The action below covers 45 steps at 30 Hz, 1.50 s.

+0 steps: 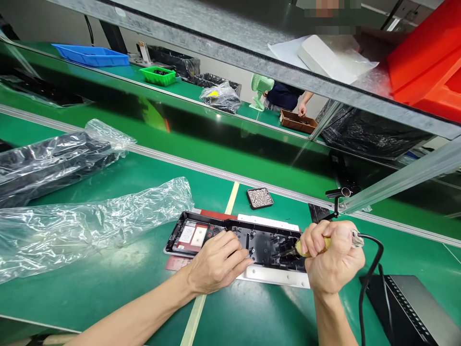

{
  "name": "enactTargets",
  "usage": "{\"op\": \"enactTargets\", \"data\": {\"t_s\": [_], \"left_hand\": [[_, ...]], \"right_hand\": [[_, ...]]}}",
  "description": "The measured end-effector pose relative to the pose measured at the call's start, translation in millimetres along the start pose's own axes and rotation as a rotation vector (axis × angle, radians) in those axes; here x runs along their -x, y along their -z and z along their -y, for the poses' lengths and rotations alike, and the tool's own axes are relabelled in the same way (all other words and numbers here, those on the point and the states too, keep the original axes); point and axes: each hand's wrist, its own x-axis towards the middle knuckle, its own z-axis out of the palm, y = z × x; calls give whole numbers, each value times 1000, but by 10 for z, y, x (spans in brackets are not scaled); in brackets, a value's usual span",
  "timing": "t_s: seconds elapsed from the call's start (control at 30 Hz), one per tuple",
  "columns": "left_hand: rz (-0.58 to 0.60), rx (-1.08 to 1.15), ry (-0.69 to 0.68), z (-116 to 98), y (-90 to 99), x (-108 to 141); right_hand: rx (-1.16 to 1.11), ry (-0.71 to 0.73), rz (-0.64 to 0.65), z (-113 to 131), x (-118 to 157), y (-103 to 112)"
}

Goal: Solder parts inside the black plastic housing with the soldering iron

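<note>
- My right fingers (312, 239) are closed round the yellow handle of a corded tool (298, 247), whose tip slants down and left into the right part of the black case (264, 247).
- My left fingers (230, 247) curve over the near edge of that case, around its middle, with the fingertips above its inside; I cannot tell whether they pinch anything.
- The case lies open side up, long and slightly askew, in front of me; its left end reaches out past my left fingers, and its right end is partly hidden behind my right fist.
- Between my two sets of fingers, the dark inside shows, with small posts and a slot.
- In its left end are a white label (187, 234) and, just beside that, a pale piece (199, 237) with two dots.
- A white fixture (273, 276) shows along both long sides of the case, and a reddish board (176, 263) peeks out at the left.
- The black cable (374, 269) loops from the back of the handle down to the right, near a black panel (414, 307).
- Beyond the case, a small tray (272, 203) of tiny metal pieces sits on the green tabletop (122, 307).
- Clear wrapping (108, 226) lies to my left, its end near the case.
</note>
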Motion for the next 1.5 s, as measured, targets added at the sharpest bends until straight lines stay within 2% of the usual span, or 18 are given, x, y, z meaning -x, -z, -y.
{"op": "enactTargets", "data": {"t_s": [0.9,1.5], "left_hand": [[-3,99,70,-21,17,-10],[5,77,64,-30,6,-64]], "right_hand": [[19,-21,-32,-24,-39,46],[2,-32,-29,-22,-13,45]]}}
